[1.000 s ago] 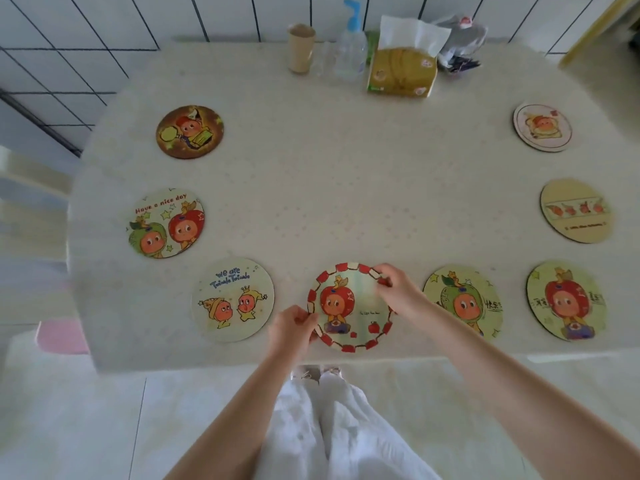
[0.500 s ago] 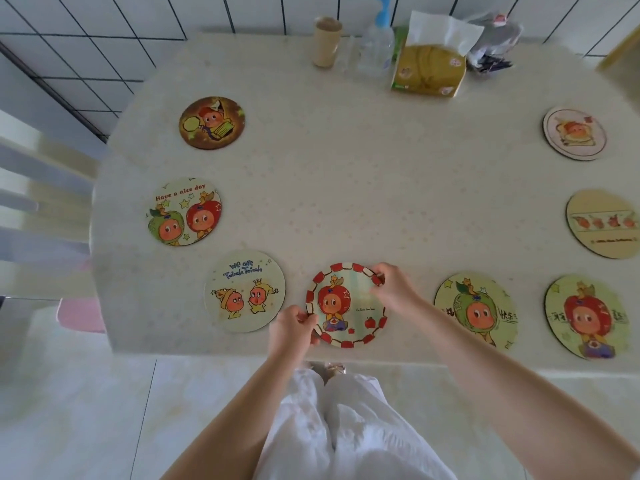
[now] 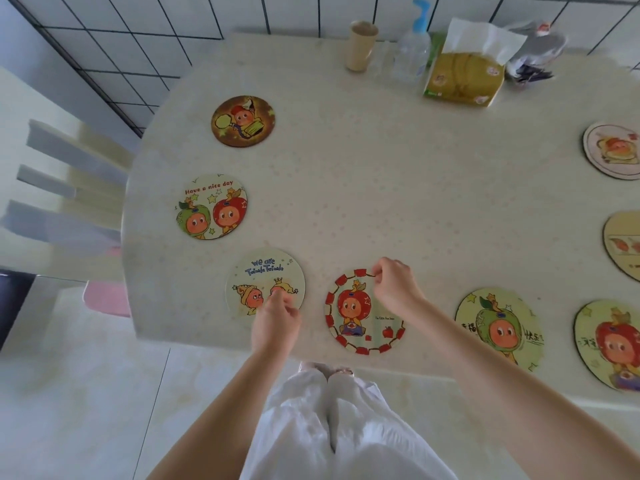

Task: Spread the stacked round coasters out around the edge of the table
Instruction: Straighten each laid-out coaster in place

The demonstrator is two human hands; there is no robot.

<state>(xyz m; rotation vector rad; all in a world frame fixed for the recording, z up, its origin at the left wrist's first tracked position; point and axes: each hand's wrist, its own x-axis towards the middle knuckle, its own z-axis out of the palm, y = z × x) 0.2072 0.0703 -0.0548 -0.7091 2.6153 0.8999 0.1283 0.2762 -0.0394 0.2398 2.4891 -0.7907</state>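
Head view shows eight coasters laid singly around the worktop (image 3: 381,202) edge, no stack visible, so spreading looks nearly done: the right hand (image 3: 394,289) pinches the red-bordered coaster (image 3: 360,317) rim, the left hand (image 3: 275,322) hovers loosely curled, empty.

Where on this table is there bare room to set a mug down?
The table's middle is bare, ringed by coasters. Another patch lies between the brown coaster and the paper cup. Crowded: the near edge by the red-bordered coaster and the far edge around the tissue box.
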